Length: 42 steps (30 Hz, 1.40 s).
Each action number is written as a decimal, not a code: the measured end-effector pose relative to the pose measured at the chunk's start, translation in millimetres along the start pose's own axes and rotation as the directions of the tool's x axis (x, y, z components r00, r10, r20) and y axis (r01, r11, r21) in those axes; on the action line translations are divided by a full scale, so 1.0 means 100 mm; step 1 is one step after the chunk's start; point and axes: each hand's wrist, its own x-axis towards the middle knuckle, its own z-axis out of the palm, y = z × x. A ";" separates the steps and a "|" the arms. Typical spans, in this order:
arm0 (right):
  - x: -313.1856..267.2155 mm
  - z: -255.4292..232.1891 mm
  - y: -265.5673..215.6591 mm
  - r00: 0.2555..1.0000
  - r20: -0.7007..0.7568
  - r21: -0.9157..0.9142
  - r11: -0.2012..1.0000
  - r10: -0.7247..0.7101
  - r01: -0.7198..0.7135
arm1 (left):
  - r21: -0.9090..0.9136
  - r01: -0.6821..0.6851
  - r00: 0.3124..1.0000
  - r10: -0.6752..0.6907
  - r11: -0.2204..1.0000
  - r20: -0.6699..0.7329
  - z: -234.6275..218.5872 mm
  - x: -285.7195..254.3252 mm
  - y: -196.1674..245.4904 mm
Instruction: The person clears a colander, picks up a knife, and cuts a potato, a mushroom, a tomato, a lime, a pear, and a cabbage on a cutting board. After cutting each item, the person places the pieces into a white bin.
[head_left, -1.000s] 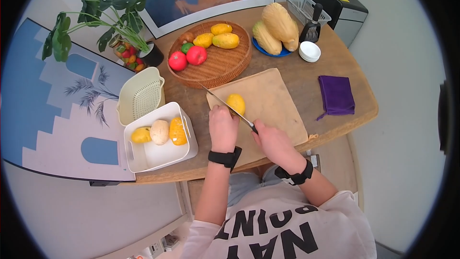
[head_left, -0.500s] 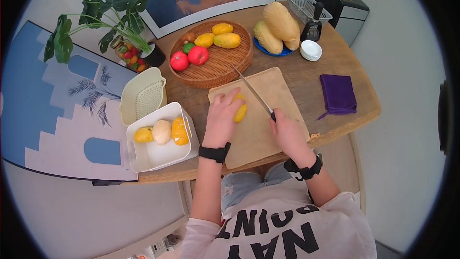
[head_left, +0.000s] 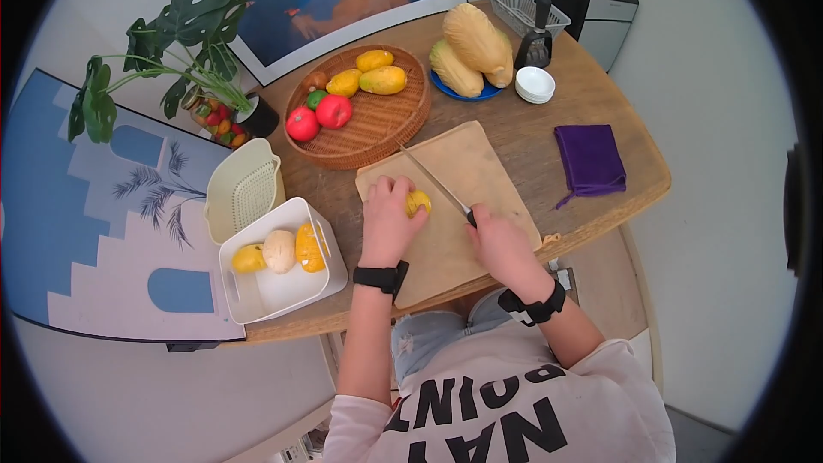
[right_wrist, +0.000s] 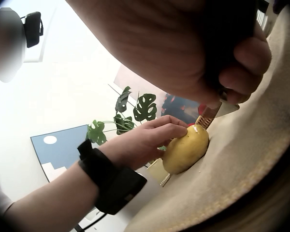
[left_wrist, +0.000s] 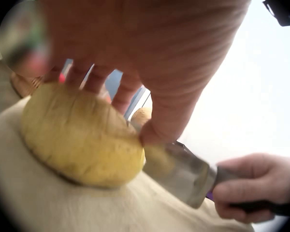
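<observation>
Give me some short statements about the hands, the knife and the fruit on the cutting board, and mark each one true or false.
1. The left hand holds the yellow fruit on the cutting board. True.
2. The right hand grips the knife. True.
3. The purple cloth lies on the cutting board. False: it lies on the table, apart.
4. The white tub holds red tomatoes. False: yellow and pale pieces.

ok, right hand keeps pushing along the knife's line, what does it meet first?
Probably the yellow fruit: the knife blade already lies against it, with the left hand gripping it just beyond. Depth unclear; past that, the wicker tray.
</observation>
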 end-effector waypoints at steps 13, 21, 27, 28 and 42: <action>-0.10 -0.03 -0.15 0.996 -0.006 0.016 0.996 -0.089 0.089 | 0.081 -0.140 0.985 0.148 0.987 -0.093 -0.01 -0.11 0.13; -0.12 -0.10 -0.25 0.992 -0.056 0.046 0.993 -0.110 0.113 | 0.090 -0.091 0.992 0.099 0.992 -0.081 0.02 -0.14 0.18; -0.12 -0.07 -0.23 0.991 -0.017 0.043 0.990 -0.131 0.132 | 0.043 -0.048 0.994 0.052 0.998 -0.100 0.03 -0.17 0.19; -0.14 -0.09 -0.26 0.991 -0.035 0.056 0.989 -0.131 0.133 | 0.038 -0.052 0.993 0.056 0.998 -0.104 0.03 -0.18 0.17; -0.13 0.02 -0.28 0.985 -0.076 0.032 0.987 -0.153 0.156 | 0.046 -0.027 0.992 0.032 0.999 -0.121 0.02 -0.23 0.18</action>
